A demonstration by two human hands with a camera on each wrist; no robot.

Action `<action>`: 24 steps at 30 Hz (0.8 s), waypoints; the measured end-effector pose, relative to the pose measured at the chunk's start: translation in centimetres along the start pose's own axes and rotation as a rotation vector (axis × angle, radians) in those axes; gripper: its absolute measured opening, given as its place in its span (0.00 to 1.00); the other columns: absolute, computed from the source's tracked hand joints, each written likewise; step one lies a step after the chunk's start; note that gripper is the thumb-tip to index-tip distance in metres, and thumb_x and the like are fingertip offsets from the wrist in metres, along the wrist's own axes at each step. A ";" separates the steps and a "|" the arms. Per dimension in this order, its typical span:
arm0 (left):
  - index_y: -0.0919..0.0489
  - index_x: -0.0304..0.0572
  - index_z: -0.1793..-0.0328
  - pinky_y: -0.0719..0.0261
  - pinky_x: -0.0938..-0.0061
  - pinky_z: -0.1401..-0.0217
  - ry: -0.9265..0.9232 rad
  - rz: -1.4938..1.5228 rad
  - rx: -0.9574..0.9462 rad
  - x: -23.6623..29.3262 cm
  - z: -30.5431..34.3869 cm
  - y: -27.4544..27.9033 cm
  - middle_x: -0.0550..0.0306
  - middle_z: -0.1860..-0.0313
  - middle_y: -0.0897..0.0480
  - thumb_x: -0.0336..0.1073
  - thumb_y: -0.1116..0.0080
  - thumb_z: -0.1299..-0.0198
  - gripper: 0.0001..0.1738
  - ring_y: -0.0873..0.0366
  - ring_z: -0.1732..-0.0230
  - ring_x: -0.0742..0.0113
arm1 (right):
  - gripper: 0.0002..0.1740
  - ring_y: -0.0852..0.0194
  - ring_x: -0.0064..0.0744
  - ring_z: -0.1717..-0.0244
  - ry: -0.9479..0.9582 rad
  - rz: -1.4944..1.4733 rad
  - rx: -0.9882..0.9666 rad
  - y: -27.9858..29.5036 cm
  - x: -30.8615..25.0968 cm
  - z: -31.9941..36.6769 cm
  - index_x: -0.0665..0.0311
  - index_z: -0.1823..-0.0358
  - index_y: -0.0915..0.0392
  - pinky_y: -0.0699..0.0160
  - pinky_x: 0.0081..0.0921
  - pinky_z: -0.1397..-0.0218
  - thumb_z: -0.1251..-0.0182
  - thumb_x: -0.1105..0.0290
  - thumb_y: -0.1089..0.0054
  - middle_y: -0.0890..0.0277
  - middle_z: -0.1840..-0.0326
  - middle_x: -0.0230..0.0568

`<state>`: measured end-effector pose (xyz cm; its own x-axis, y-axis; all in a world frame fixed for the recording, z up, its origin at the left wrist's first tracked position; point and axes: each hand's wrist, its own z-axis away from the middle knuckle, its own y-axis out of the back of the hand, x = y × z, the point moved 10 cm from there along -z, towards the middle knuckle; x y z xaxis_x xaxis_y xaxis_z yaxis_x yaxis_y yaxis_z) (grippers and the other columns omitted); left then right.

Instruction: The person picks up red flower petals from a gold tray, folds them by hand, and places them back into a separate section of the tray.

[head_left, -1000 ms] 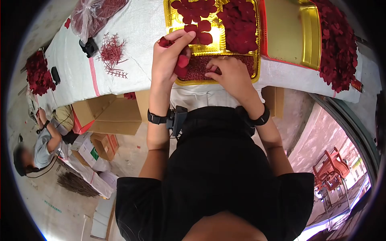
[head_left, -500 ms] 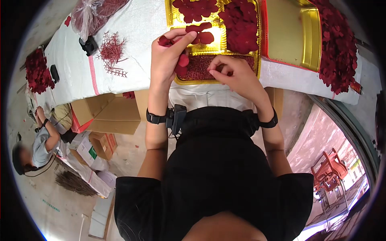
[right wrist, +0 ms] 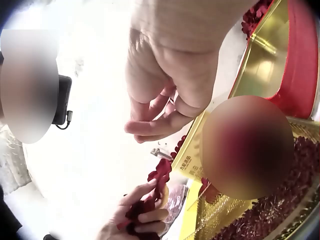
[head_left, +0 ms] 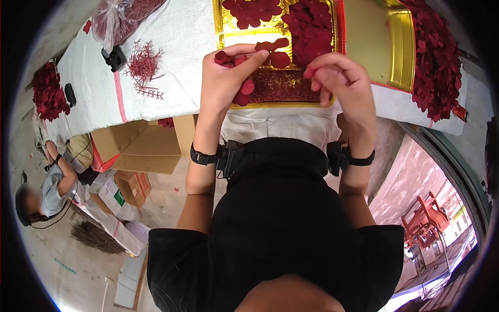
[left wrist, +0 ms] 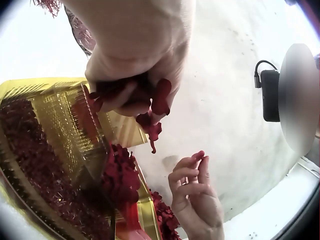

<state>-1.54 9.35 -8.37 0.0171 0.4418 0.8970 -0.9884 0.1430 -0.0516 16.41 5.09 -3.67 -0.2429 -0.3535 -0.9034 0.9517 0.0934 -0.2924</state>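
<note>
My left hand (head_left: pixel 227 75) pinches a dark red four-petaled cloth flower (head_left: pixel 280 60) between thumb and forefinger. More red flowers (head_left: pixel 243 99) are gathered in its curled fingers. It hovers over the left side of a gold plastic tray (head_left: pixel 220 39) with compartments. My right hand (head_left: pixel 345 83) is raised over the tray's near right corner, its thumb and forefinger tips together. A small red piece (left wrist: pixel 199 155) shows at these fingertips in the left wrist view. Below lies a compartment of thin red sprigs (head_left: pixel 283 86); stacked red flowers (head_left: pixel 311 34) fill another compartment.
Right of the tray stand a red-edged gold box (head_left: pixel 369 41) and a flower heap (head_left: pixel 436 62). Loose sprigs (head_left: pixel 143 65) and a plastic bag (head_left: pixel 117 23) lie left on the white cloth. Another person (head_left: pixel 54 190) is at far left, near open cartons (head_left: pixel 150 148).
My right hand has lifted out of the sprig compartment and moved right, turning upward. My left hand has shifted slightly right with its flowers, still pinching the same one.
</note>
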 end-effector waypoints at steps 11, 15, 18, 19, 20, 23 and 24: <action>0.17 0.31 0.62 0.39 0.88 0.80 -0.025 -0.002 -0.016 2.0 1.0 -1.7 0.71 0.83 0.26 0.30 0.29 0.49 0.12 0.34 0.82 0.87 | 0.13 0.26 0.17 0.67 0.186 0.031 0.229 -0.5 -2.0 0.1 0.73 0.54 0.23 0.23 0.14 0.66 0.41 0.86 0.40 0.23 0.61 0.38; 0.18 0.31 0.62 0.40 0.87 0.82 0.011 0.025 -0.051 2.4 1.5 -2.2 0.71 0.84 0.27 0.29 0.29 0.50 0.11 0.34 0.84 0.86 | 0.12 0.26 0.18 0.64 0.433 0.198 0.257 -0.7 -2.7 -0.1 0.72 0.61 0.19 0.21 0.13 0.63 0.47 0.90 0.38 0.26 0.58 0.38; 0.18 0.32 0.63 0.40 0.87 0.83 0.008 0.075 -0.110 2.6 1.7 -2.7 0.70 0.85 0.27 0.29 0.30 0.49 0.10 0.34 0.85 0.85 | 0.11 0.27 0.18 0.62 0.490 0.253 0.271 -0.5 -2.9 0.1 0.70 0.65 0.17 0.22 0.12 0.63 0.50 0.90 0.37 0.29 0.57 0.36; 0.18 0.32 0.64 0.40 0.87 0.83 0.013 0.076 -0.119 2.7 1.8 -2.8 0.70 0.85 0.27 0.28 0.30 0.49 0.09 0.34 0.85 0.85 | 0.11 0.27 0.18 0.61 0.484 0.259 0.271 -0.5 -2.9 0.1 0.70 0.66 0.17 0.23 0.12 0.63 0.50 0.90 0.37 0.29 0.57 0.35; 0.18 0.32 0.64 0.40 0.87 0.83 0.019 0.079 -0.129 2.9 2.0 -3.0 0.70 0.85 0.27 0.28 0.30 0.49 0.09 0.34 0.85 0.85 | 0.11 0.27 0.17 0.61 0.484 0.222 0.272 -0.3 -2.8 0.1 0.70 0.66 0.17 0.24 0.12 0.63 0.51 0.90 0.36 0.29 0.57 0.35; 0.18 0.33 0.64 0.40 0.87 0.83 0.004 0.064 -0.131 3.1 2.1 -3.1 0.70 0.85 0.27 0.27 0.31 0.49 0.08 0.34 0.85 0.85 | 0.12 0.29 0.16 0.62 0.472 0.166 0.272 -0.1 -2.3 0.0 0.69 0.66 0.17 0.27 0.12 0.63 0.53 0.89 0.33 0.29 0.58 0.34; 0.18 0.33 0.64 0.41 0.87 0.83 -0.008 0.056 -0.127 3.3 2.1 -3.0 0.70 0.85 0.28 0.27 0.31 0.49 0.08 0.34 0.85 0.85 | 0.12 0.29 0.15 0.63 0.459 0.186 0.272 0.0 -2.1 -0.1 0.69 0.66 0.17 0.27 0.12 0.63 0.53 0.89 0.33 0.29 0.58 0.34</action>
<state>1.20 8.50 -4.37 -0.0392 0.4449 0.8947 -0.9607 0.2295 -0.1562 16.94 5.89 -1.80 -0.0649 0.0928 -0.9936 0.9857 -0.1492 -0.0783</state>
